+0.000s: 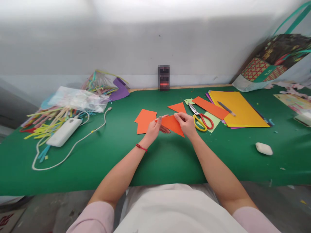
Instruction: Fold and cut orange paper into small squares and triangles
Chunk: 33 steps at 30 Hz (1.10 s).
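Observation:
Between my two hands, raised over the green tabletop, is a folded piece of orange paper [173, 124] with a pointed lower corner. My left hand [156, 127] grips its left side, thumb on top and fingers beneath. My right hand [186, 123] pinches its upper right edge. Orange paper pieces [144, 121] lie just left of my left hand. Behind the hands rests an orange triangle of paper [178, 107], partly covered. Scissors [200, 119] with one yellow and one red handle lie beside my right hand, blades spread, partly over light green paper [212, 120].
An orange strip [210, 107] and a pen [226, 108] lie by stacked yellow sheets [243, 110]. A white power bank [64, 132] with a cable, paper strips and a plastic bag [80, 98] occupy the left. A white case [264, 149] sits right; a phone [164, 77] leans on the wall.

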{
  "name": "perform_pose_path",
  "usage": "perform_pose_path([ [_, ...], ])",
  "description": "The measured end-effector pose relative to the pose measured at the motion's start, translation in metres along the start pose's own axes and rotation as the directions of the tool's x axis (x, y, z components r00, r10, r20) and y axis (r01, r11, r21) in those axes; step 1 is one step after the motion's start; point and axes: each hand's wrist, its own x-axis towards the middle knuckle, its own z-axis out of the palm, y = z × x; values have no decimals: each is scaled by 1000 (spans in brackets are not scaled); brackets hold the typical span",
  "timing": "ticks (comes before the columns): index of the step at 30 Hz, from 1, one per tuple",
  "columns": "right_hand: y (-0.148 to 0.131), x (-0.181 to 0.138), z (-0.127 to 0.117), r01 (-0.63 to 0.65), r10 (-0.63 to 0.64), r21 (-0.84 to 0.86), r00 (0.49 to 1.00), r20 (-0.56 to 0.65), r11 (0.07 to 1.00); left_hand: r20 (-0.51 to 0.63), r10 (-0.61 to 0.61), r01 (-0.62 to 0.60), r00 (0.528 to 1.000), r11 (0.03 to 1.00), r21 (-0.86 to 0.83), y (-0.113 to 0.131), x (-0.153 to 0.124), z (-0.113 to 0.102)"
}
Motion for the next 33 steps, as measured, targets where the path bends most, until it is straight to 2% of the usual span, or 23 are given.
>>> perform_pose_path([
  [5,-1,0,0,-10,10,-8,1000,9,1000,-63,18,-17,998,1000,23,3,-1,-1],
  [13,1,0,1,-2,2,-9,1000,30,1000,-90,34,-36,995,999,-20,1,-2,3],
  [23,1,1,0,1,-1,-20,1000,18,1000,-62,45,-48,997,998,-44,5,-6,0],
  [28,-1,1,0,-21,21,-7,1000,-11,1000,-48,1,-2,999,1000,-15,0,0,-1],
  [33,0,-1,3,-21,20,30,1000,6,999,62,-83,81,995,996,25,-8,4,2],
])
